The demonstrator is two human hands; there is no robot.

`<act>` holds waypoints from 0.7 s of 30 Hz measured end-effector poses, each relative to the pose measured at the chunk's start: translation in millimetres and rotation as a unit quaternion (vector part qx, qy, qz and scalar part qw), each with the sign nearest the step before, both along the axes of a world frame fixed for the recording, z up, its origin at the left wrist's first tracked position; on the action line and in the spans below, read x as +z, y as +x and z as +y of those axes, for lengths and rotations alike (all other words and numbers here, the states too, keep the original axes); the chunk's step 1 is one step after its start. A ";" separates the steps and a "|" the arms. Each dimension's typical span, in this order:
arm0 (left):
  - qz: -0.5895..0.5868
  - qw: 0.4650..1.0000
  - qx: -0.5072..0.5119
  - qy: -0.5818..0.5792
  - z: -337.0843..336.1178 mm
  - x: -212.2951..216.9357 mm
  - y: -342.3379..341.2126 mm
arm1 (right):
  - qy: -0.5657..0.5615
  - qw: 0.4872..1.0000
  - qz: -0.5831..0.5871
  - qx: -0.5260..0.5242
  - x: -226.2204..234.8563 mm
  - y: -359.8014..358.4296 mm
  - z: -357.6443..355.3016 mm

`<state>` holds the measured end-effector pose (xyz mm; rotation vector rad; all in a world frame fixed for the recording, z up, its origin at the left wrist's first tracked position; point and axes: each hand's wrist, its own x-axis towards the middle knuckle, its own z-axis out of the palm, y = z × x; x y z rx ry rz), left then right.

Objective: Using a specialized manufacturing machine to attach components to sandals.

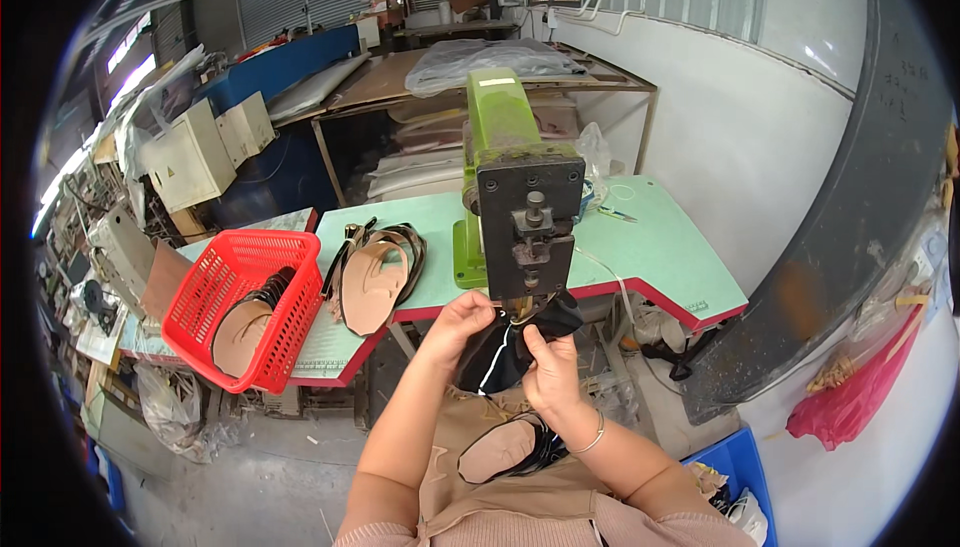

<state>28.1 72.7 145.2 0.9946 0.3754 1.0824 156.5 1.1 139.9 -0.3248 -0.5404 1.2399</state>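
A black shoe upper (495, 367) with a white stripe hangs beneath the head of a green and black bench machine (530, 222). My left hand (462, 327) pinches its edge on the left, close to the machine's lower end. On the right, my right hand (553, 367) grips the same piece, thumb on top. The machine and my fingers hide part of where the upper meets the tool. Across my lap lies another black upper with a beige insole (498, 450), on a brown apron (455, 442).
On the green tabletop (670, 237) with red edges sit black uppers with beige insoles (370, 287). A red plastic basket (300, 322) at the left holds more. Scissors (615, 214) lie behind the machine. A blue bin (740, 467) stands at lower right, below a dark slanted pillar (830, 247).
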 end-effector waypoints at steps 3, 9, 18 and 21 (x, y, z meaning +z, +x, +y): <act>0.022 0.998 -0.050 -0.024 9.8 14.7 -7.3 | -0.034 0.999 0.023 0.010 1.6 -9.6 -3.8; 0.070 0.992 -0.105 0.008 29.5 30.0 -18.7 | -0.133 0.983 0.048 0.120 3.3 -13.5 -10.5; 0.081 0.991 -0.105 0.008 38.6 24.4 -46.4 | -0.151 0.969 0.094 0.172 11.1 -38.3 -7.5; 0.075 0.991 -0.107 0.012 38.1 26.6 -47.7 | -0.140 0.964 0.100 0.202 1.7 -37.2 -2.4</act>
